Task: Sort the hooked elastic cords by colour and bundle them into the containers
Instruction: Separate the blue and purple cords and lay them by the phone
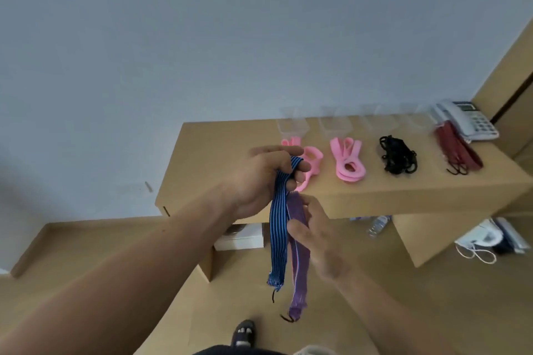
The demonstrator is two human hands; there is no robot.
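Observation:
My left hand (269, 174) grips the top of a blue striped elastic cord (278, 228) in front of the desk edge, and the cord hangs down with a black hook at its end. Beside it hangs a purple cord (300, 268), also ending in a hook. My right hand (315, 235) touches the purple cord with relaxed, fairly straight fingers. On the wooden desk (389, 196) lie two pink cord bundles (347, 163), a black bundle (398, 158) and a dark red bundle (458, 150). Several clear containers (334, 124) stand along the desk's back edge.
A white desk phone (467, 119) sits at the desk's far right, against the red bundle. Under the desk are a white box (239, 239), a plastic bottle (377, 226) and a white device with a cable (481, 242). A plain wall stands behind. My foot (243, 333) shows below.

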